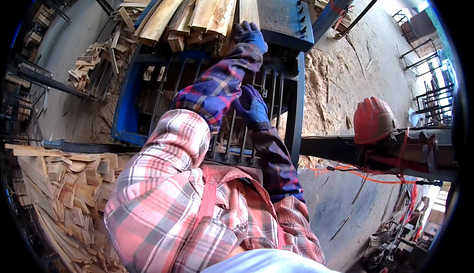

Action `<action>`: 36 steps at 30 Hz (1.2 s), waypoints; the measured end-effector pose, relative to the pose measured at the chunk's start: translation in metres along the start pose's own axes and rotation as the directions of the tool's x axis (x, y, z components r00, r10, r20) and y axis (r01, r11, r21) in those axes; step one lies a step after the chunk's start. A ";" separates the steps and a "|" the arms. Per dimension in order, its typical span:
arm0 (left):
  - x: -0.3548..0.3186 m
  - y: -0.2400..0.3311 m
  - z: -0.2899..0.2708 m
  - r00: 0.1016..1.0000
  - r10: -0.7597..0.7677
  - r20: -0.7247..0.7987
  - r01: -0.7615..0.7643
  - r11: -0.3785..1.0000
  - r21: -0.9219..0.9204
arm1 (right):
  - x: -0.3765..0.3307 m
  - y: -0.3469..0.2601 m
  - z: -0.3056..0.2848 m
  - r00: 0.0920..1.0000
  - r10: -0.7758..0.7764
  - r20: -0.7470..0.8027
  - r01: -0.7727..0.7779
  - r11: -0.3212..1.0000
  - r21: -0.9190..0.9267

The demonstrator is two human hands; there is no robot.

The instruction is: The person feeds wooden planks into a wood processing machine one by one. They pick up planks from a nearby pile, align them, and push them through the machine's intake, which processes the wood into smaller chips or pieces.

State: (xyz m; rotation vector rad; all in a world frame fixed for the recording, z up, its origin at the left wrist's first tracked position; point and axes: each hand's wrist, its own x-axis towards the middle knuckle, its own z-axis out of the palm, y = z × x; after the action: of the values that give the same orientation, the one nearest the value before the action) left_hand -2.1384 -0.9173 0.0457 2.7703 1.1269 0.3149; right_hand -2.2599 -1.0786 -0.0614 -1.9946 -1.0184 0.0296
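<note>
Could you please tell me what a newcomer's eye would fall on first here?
Probably the pale boards over the blue machine at the top, with the gloved left hand at the near end of one. The red hard hat on the dark beam at the right might come next, then the wood stack at the lower left.

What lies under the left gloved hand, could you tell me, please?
A narrow pale board shows just beyond the left hand, seemingly running under its fingers; whatever else lies beneath is covered and cannot be seen.
</note>
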 end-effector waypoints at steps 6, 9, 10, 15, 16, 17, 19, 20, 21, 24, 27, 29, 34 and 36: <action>-0.116 -0.040 0.012 0.948 0.314 0.046 0.069 -0.063 -0.996 | -0.009 0.039 -0.044 0.919 0.390 0.058 -0.147 0.203 0.968; -0.234 -0.097 0.047 0.891 0.404 0.205 0.219 0.012 -0.976 | -0.021 0.040 -0.051 0.901 0.366 0.233 -0.235 -0.041 0.971; -0.279 -0.094 0.045 0.871 0.405 0.277 0.265 0.088 -0.960 | -0.033 0.044 -0.055 0.863 0.363 0.351 -0.268 -0.259 0.928; -0.369 -0.104 0.075 0.989 0.141 0.050 0.006 0.292 -0.956 | -0.129 0.018 -0.011 0.863 0.500 0.075 -0.171 0.149 0.974; -0.383 -0.102 0.079 0.995 0.046 -0.086 -0.097 0.392 -0.915 | -0.138 0.022 -0.005 0.874 0.476 0.095 -0.168 0.114 0.979; -0.391 -0.103 0.080 0.998 0.040 -0.039 -0.051 0.368 -0.928 | -0.145 0.025 0.000 0.881 0.458 0.115 -0.167 0.073 0.983; -0.401 -0.112 0.081 0.997 0.027 0.066 0.053 0.331 -0.942 | -0.152 0.022 0.001 0.869 0.419 0.263 -0.315 0.059 0.947; -0.403 -0.119 0.093 0.999 -0.020 0.044 0.048 0.331 -0.942 | -0.154 0.010 -0.004 0.889 0.345 0.300 -0.334 0.042 0.941; -0.403 -0.118 0.084 0.990 -0.038 0.139 0.143 0.143 -0.979 | -0.155 0.005 -0.006 0.916 0.275 0.292 -0.320 0.064 0.945; -0.394 -0.153 0.097 0.979 -0.161 0.126 0.155 0.185 -0.970 | -0.154 -0.032 -0.019 0.932 0.079 0.355 -0.357 0.378 0.854; -0.357 -0.180 0.098 0.989 -0.123 0.086 0.119 0.295 -0.948 | -0.166 -0.050 -0.021 0.956 -0.197 0.216 0.045 0.829 0.558; -0.345 -0.177 0.074 0.980 -0.086 0.179 0.195 0.271 -0.943 | -0.168 -0.055 -0.025 0.920 -0.279 0.275 0.217 0.947 0.235; -0.321 -0.170 0.057 0.973 -0.109 0.204 0.225 0.232 -0.947 | -0.153 -0.067 -0.014 0.960 -0.189 0.209 0.197 0.980 -0.022; -0.312 -0.167 0.055 0.972 -0.107 0.209 0.229 0.235 -0.945 | -0.145 -0.063 -0.012 0.963 -0.194 0.185 0.203 0.979 -0.031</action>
State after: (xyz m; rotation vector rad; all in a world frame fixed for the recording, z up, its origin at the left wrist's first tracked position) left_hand -2.4551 -1.0201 -0.0857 1.4702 0.7400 0.5842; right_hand -2.3923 -1.1657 -0.0584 -1.9510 -1.3449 0.0784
